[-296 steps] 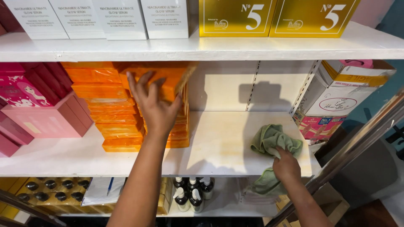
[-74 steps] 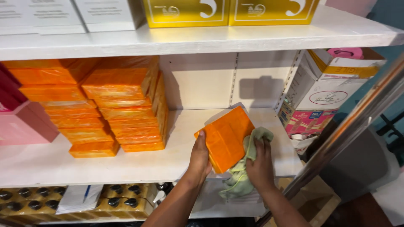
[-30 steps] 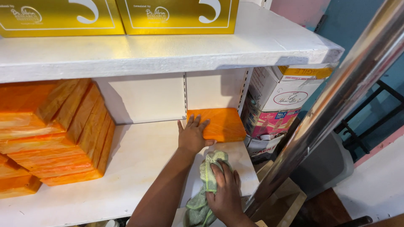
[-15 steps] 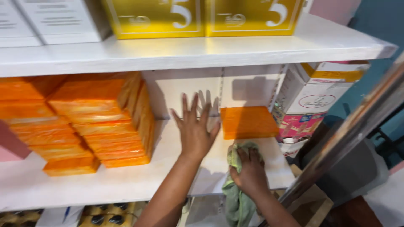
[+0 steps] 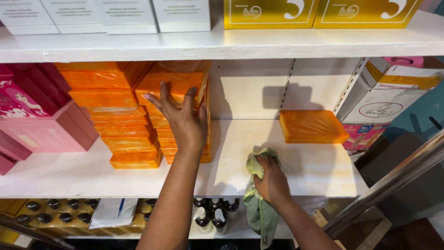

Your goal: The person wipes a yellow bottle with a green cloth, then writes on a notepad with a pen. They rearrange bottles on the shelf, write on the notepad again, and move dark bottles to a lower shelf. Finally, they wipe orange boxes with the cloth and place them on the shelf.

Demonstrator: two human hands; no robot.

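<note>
My left hand [image 5: 182, 120] is spread flat against the top of the right stack of orange wrapped packs [image 5: 178, 85], fingers apart, gripping nothing. A second stack of orange packs [image 5: 113, 115] stands just to its left. One single orange pack [image 5: 312, 126] lies flat at the back right of the white middle shelf [image 5: 300, 173]. My right hand [image 5: 270, 180] is closed on a green cloth [image 5: 259, 210] at the shelf's front edge, and the cloth hangs down below the shelf.
Pink boxes [image 5: 41, 125] fill the left of the middle shelf. White boxes [image 5: 111, 14] and gold boxes [image 5: 319, 11] sit on the upper shelf. Cardboard cartons [image 5: 393, 99] stand to the right. Dark pump bottles [image 5: 212, 215] are on the lower shelf, beside a metal rail [image 5: 393, 183].
My left hand let go of the single orange pack at the back right and moved left onto the orange stack. My right hand stays at the shelf front with the cloth.
</note>
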